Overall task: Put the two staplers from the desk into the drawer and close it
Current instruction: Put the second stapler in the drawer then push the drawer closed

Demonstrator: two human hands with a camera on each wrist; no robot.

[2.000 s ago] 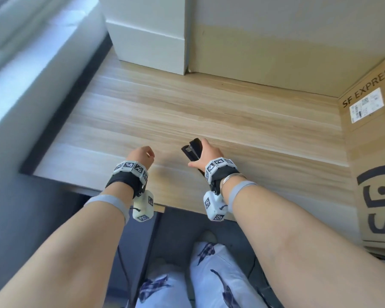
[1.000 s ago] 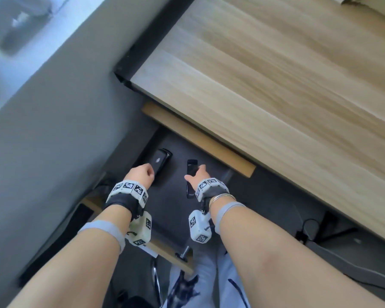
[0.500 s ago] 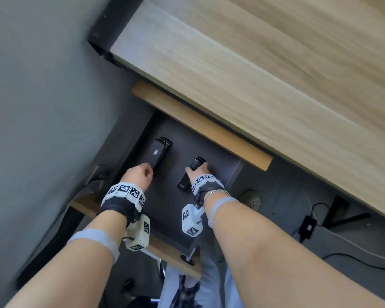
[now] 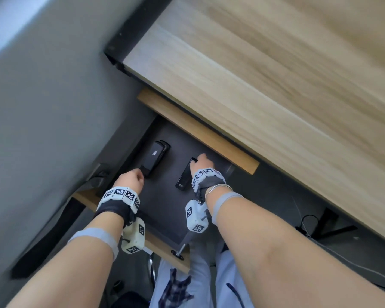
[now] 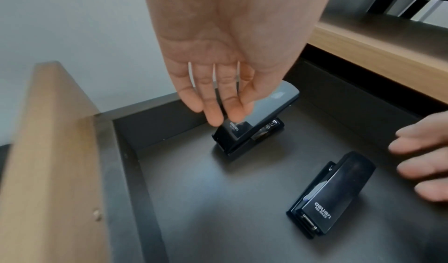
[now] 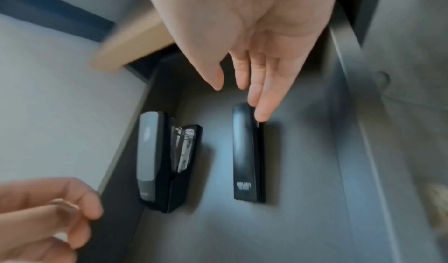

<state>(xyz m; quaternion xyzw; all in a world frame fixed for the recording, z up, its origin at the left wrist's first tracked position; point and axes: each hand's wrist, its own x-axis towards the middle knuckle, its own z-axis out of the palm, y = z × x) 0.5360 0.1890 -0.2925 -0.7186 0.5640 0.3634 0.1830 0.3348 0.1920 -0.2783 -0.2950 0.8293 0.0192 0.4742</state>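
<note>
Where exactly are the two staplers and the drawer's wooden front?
Left stapler [image 4: 154,158], head view, on its glossy top.
Right stapler [image 4: 184,176], head view, on its top cover.
Drawer front [image 5: 55,152], left wrist view, on its wooden top edge.

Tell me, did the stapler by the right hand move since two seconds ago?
Yes. The stapler went from the desk top down into the open drawer.

Light wood-grain desk top [image 4: 276,85] with black edge, beside a grey wall [image 4: 42,107]; cables [image 4: 307,225] on the grey floor.
</note>
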